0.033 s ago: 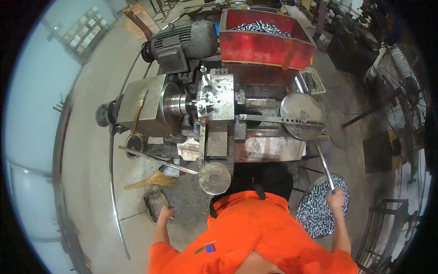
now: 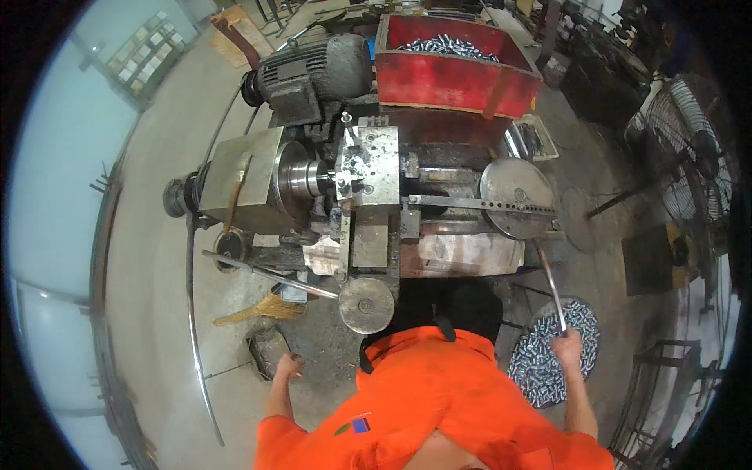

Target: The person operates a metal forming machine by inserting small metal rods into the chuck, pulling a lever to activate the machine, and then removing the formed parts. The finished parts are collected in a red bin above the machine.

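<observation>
Lever [image 2: 553, 290] at lower right — gripped by my right hand [image 2: 568, 345]; left hand [image 2: 290, 366], lower left, curled — contents I cannot tell.

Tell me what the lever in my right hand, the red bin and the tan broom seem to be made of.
Lever: likely bare steel, smooth, from the bright shine above your right hand. Red bin: apparently painted, a red coat with a brown patch; metal or wood underneath, I can't tell. Broom: probably straw or plant fibre, matte, judging by its tan, bristly look.

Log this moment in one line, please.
right hand: grips straight silver metal lever | left hand: contents unclear | red rectangular bin: silver parts
</observation>
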Demonstrator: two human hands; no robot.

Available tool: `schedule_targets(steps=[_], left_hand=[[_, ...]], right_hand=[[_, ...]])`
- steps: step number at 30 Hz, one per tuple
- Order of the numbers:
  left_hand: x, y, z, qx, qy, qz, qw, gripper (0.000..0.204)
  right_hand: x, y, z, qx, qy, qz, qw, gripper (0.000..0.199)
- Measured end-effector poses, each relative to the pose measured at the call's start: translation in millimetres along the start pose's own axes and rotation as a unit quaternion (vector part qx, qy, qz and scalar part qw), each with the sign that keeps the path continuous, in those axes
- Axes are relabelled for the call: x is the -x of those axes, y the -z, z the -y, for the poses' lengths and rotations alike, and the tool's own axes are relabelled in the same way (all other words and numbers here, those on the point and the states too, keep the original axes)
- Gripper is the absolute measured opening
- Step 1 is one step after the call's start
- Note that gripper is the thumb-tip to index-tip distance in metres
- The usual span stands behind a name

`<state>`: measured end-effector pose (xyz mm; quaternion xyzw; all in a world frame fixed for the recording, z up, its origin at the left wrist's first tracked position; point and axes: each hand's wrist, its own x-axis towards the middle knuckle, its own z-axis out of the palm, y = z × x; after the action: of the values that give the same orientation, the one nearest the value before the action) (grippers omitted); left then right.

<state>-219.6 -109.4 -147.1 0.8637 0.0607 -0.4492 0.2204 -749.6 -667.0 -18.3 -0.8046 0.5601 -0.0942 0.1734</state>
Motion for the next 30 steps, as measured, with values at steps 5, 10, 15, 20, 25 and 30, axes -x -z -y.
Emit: schedule_targets(steps=[5, 10, 15, 20, 25, 30], left_hand=[[9, -23, -27, 0.057, -0.113, 0.019, 0.992, 0.027], [2, -5, -53, -0.017, -0.117, -0.057, 0.991, 0.026], [22, -1, -64, -0.006, -0.099, -0.065, 0.993, 0.030], [41, -1, -60, -0.008, -0.091, -0.066, 0.994, 0.022], [52, 22, -67, 0.026, -0.070, -0.052, 0.996, 0.022], [-14, 82, -96, -0.094, -0.230, -0.232, 0.940, 0.026]], right_hand=[[36, 8, 108, -0.298, -0.204, 0.096, 0.927, 0.026], [42, -12, 90, -0.292, -0.143, 0.069, 0.943, 0.026], [45, -7, 101, -0.339, -0.141, 0.077, 0.927, 0.025], [33, -6, 90, -0.344, -0.108, 0.113, 0.926, 0.023], [-28, 38, 29, 0.024, -0.027, 0.036, 0.999, 0.034], [-185, 75, -22, 0.318, -0.093, 0.051, 0.942, 0.046]])
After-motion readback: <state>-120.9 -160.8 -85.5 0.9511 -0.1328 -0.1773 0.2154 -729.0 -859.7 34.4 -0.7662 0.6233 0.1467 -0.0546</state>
